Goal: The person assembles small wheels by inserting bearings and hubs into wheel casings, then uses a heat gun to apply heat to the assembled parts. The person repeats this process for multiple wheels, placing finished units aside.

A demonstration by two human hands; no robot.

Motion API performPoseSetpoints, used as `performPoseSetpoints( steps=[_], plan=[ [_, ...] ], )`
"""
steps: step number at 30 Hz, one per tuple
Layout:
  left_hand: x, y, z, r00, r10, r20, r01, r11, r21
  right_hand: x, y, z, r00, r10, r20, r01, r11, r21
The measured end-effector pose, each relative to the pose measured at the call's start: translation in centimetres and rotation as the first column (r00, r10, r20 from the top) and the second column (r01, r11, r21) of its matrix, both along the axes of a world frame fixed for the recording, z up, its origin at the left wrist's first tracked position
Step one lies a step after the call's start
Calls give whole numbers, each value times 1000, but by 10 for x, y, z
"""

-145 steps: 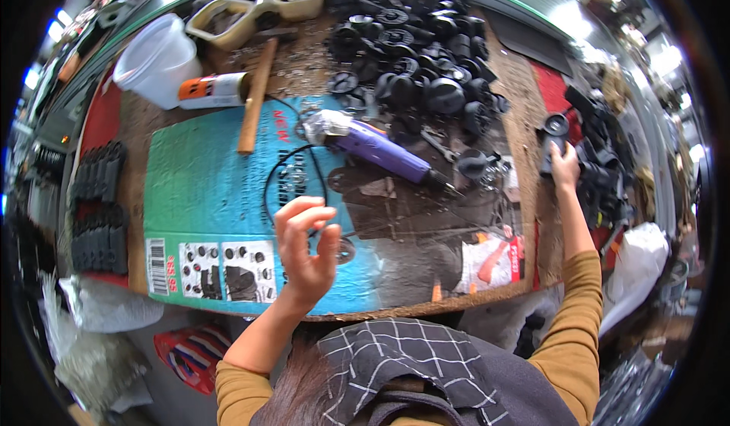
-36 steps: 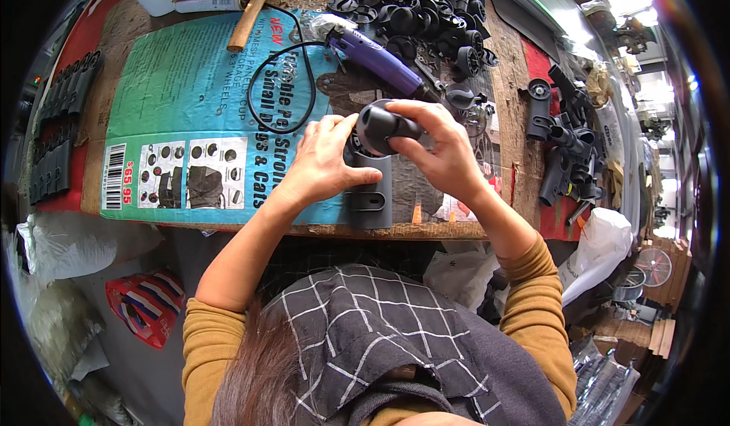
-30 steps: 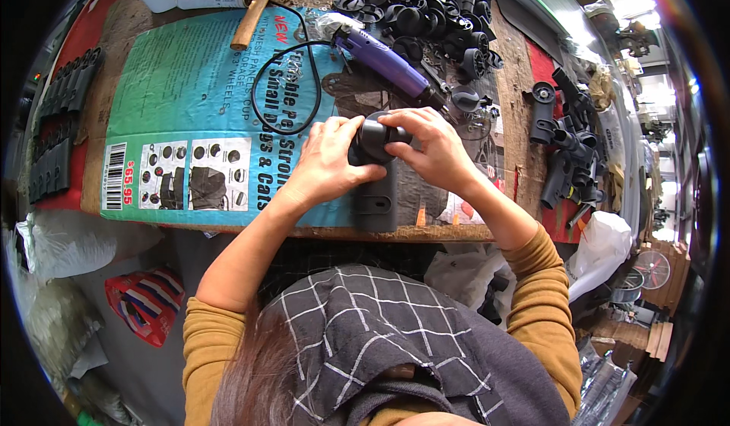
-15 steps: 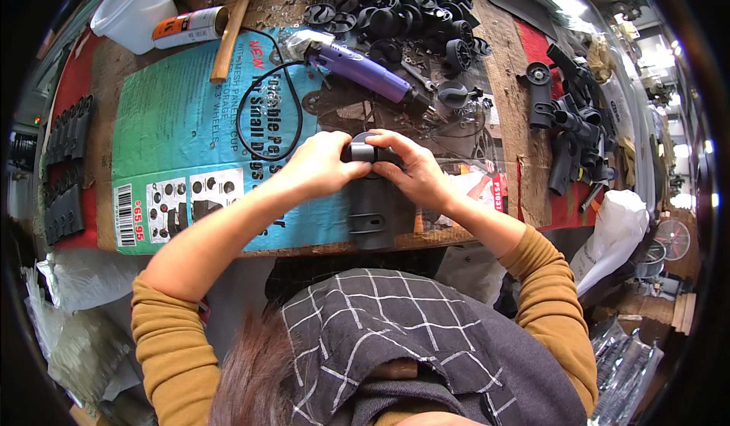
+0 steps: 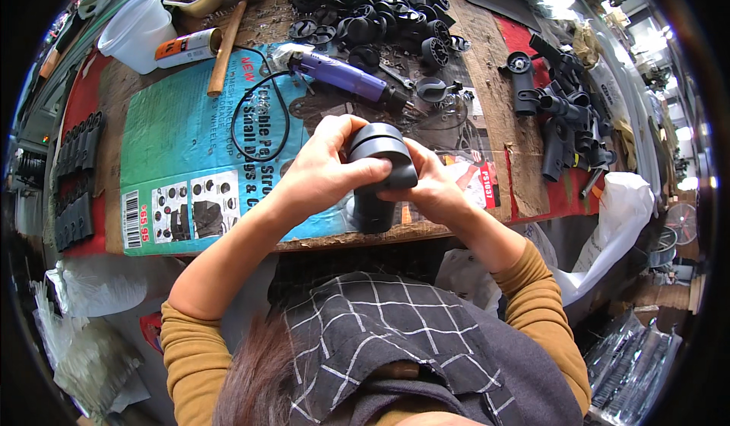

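A black plastic wheel assembly (image 5: 378,144) with a rounded double-disc top is between my two hands, just above the cardboard. Below it, a thick black leg piece (image 5: 371,214) reaches to the table's front edge; I cannot tell whether the two are joined. My left hand (image 5: 334,163) wraps the left side, its thumb pressed across the front. From the right, my right hand (image 5: 432,186) grips the assembly, with its fingers partly hidden behind. Beyond them lies a purple corded power screwdriver (image 5: 346,76), its tip pointing right. A spanner (image 5: 397,77) rests beside it.
Black wheels (image 5: 437,46) and small hardware are heaped at the back. Black tubular parts (image 5: 559,103) pile up on the right, and black leg pieces (image 5: 74,205) stand in rows at far left. A hammer (image 5: 226,49), spray can (image 5: 188,48) and white tub (image 5: 137,30) sit back left.
The wheel assembly has been turned and tilted, so its discs now show from above. My left thumb has shifted onto its front, and my right hand has moved lower. The view has shifted slightly.
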State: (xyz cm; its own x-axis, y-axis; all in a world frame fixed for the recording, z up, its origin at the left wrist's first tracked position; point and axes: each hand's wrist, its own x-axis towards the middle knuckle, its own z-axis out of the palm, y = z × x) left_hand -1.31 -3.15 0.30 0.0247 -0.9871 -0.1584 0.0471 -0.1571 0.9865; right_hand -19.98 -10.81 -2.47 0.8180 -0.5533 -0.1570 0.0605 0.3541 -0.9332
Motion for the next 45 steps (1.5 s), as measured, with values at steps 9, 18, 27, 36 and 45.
performPoseSetpoints(
  steps=[9, 18, 27, 36, 45],
  plan=[
    [-4, 13, 11, 687, 316, 655, 60, 873, -484, 7, 14, 25, 970, -63, -233, -75, 839, -539],
    [15, 0, -33, 788, 321, 525, -6, 857, -515, 22, 8, 12, 902, -302, -310, -140, 474, -869],
    [-11, 10, -97, 828, 453, 329, -298, 854, -426, 51, 37, -47, 829, -557, -53, -335, -418, -844],
    [0, -8, -86, 870, 289, 400, -167, 935, -312, 50, -154, -31, 769, -619, -163, -146, 79, -986],
    [-6, -6, -83, 860, 343, 378, -247, 928, -278, 69, -210, -67, 708, -630, -320, -385, 35, -922]
  ],
)
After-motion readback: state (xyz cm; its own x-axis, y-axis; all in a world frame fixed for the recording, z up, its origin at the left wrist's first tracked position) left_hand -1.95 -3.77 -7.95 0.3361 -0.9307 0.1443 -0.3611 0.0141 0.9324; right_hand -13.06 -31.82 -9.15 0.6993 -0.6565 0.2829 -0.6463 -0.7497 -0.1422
